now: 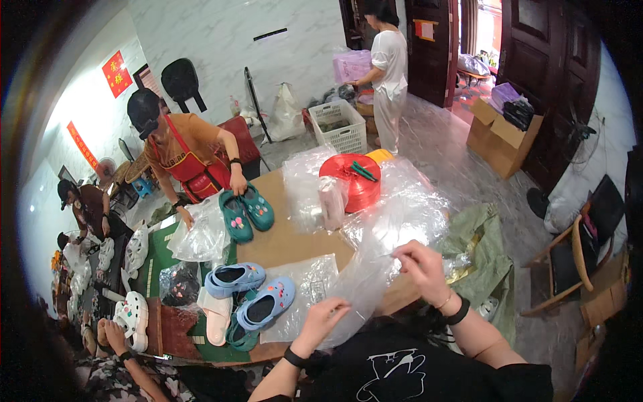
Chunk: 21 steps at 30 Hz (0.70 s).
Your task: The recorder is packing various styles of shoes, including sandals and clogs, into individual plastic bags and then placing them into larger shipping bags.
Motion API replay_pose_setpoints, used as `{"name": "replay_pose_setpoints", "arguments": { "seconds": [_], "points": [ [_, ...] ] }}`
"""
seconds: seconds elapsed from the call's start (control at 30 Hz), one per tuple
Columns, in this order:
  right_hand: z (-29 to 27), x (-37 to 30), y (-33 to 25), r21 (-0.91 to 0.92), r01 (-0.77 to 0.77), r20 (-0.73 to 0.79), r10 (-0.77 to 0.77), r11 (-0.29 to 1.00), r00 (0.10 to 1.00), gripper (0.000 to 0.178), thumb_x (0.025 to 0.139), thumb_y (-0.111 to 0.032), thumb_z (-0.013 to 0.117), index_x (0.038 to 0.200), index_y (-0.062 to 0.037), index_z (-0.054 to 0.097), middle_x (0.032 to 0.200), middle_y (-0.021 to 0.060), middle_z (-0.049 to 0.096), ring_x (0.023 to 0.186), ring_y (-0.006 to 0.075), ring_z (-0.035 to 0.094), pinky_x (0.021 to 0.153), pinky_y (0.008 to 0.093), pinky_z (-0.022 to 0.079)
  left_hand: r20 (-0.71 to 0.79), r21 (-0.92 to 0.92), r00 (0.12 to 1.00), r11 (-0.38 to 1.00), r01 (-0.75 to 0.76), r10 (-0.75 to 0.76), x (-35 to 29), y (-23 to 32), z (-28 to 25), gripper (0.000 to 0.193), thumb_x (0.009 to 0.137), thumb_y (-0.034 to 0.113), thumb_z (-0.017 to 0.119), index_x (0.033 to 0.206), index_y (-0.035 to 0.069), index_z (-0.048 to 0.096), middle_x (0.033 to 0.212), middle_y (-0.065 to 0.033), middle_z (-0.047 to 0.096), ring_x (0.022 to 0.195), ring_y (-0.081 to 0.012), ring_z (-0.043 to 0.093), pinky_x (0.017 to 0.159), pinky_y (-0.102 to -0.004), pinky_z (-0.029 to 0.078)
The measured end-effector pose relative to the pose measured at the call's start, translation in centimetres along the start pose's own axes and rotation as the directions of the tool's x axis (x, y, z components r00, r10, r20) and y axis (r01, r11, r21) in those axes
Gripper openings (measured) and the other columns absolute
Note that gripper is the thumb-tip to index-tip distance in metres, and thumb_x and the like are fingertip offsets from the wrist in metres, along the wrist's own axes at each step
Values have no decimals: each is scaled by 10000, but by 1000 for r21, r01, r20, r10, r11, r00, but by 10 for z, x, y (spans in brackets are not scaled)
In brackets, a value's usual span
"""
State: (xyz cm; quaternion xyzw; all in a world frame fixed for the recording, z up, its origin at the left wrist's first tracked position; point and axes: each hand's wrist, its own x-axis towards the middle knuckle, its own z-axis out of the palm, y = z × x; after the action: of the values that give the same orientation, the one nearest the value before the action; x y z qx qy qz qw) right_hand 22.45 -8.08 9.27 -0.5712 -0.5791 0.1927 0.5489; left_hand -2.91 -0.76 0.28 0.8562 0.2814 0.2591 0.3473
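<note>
A flat, partly tan worktop (298,236) extends widest. Above its near side, clear, creased plastic film (367,281) stretches between the left hand (324,319) and right hand (423,265), each grip pinching it. Beyond sits a glossy red disc-shaped roll (345,195); leftward, rounded blue clogs (274,303); smallest, a slender green tool (364,172) atop the roll.

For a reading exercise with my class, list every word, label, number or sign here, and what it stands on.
I can't copy wording, only place it.
Red square wall sign: large yellow characters.
Red wall strip: too blurred to read.
Orange shirt: dark letters, partly hidden.
Red apron: too small.
Door notice: too small.
Flat clear bag: faint print, too small.
</note>
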Motion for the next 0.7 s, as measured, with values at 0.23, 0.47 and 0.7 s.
{"name": "replay_pose_setpoints", "arguments": {
  "seconds": [0.23,0.47,0.7],
  "points": [
    [-10,5,22,372,-126,-9,139,920,990,103,915,-83,488,932,-9,557,899,50,567,825,125,557,705,266,487,-231,-347,918,909,232,-323,7,7,-11,100,860,70,584,928,-4,583,757,-50,618,709,-109,584,658,-255,467],
    [-19,-1,32,565,-266,-60,360,781,931,110,938,-133,473,952,-42,533,917,34,574,706,100,562,639,259,504,12,281,998,957,-70,69,-8,-26,2,278,784,115,633,1054,87,576,918,-101,591,809,-297,578,711,-363,480],
    [-38,-11,44,390,-240,-241,350,889,905,168,916,-82,469,1000,-10,596,784,-18,534,686,60,466,632,211,448,-163,155,979,977,149,-124,-13,-48,-10,278,811,179,621,1078,104,600,992,-121,609,891,-306,603,742,-395,482]
  ]
}}
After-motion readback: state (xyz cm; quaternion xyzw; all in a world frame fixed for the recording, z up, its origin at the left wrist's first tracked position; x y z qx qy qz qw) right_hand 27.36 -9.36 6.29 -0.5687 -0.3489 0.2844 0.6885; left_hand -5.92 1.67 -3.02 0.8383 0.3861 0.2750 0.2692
